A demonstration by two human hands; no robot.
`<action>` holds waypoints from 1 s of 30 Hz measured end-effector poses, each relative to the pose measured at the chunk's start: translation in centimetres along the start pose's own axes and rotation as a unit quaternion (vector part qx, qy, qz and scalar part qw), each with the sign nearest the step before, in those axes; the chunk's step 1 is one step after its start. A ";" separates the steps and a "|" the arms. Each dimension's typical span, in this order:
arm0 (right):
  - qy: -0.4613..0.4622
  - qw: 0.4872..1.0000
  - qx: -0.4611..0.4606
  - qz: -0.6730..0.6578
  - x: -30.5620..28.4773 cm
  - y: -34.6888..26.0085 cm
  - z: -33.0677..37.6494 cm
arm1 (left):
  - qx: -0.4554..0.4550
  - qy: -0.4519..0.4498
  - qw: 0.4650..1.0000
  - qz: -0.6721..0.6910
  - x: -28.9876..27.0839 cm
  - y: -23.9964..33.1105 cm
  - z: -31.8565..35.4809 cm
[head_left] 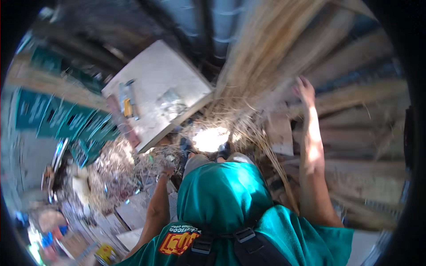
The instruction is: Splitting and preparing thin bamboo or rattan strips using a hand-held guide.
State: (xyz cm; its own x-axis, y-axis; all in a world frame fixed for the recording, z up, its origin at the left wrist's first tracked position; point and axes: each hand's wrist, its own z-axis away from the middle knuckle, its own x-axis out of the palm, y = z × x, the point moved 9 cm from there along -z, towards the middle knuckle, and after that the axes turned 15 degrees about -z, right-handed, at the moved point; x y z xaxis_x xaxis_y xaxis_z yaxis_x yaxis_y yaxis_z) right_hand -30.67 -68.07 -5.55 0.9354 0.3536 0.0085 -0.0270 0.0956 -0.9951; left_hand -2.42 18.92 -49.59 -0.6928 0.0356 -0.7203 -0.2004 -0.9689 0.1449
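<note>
My right hand (305, 91) reaches far forward at the right, its fingers apart, with nothing visible in them. It is beside a tall bundle of long, dry, straw-coloured fibres (262, 53), which is blurred; I cannot tell whether they touch. My left hand (167, 171) hangs low on the left, near loose fibre scraps (117, 166) on the ground. Blur and its small size hide its fingers. Between my feet, more loose fibres surround a bright sunlit patch (211, 139).
A pale square-topped table (155, 66) stands ahead left, bearing a grey-and-yellow tool (128, 102). Dark green boxes (66, 119) line the left. Wooden planks (355, 99) run along the right. Loose strands (270, 155) trail beside my right leg. A yellow can (105, 254) sits lower left.
</note>
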 end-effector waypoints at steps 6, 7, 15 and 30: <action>0.037 0.991 0.033 0.121 -15.2 15.1 0.6 | -0.204 -0.194 0.958 -0.046 -0.3 1.0 19.8; 0.069 0.985 0.009 0.159 -16.5 17.0 0.8 | -0.220 -0.195 0.955 -0.037 0.1 0.4 22.3; 0.003 0.827 -0.012 0.562 -12.6 19.5 9.4 | 0.028 -0.182 0.979 -0.092 -1.3 7.0 15.6; -0.208 0.929 -0.084 0.295 7.9 6.2 19.6 | 0.248 -0.082 0.963 -0.068 -7.1 3.8 8.9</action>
State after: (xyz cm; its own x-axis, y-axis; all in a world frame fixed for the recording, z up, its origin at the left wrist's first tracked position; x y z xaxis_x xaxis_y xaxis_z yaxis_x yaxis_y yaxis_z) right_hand -30.31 -46.48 -9.73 0.5567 0.6302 -0.5413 -0.4035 -0.3644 -0.8393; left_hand -4.46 17.17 -37.85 -0.7284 0.2309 -0.6451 -0.5748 -0.7184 0.3918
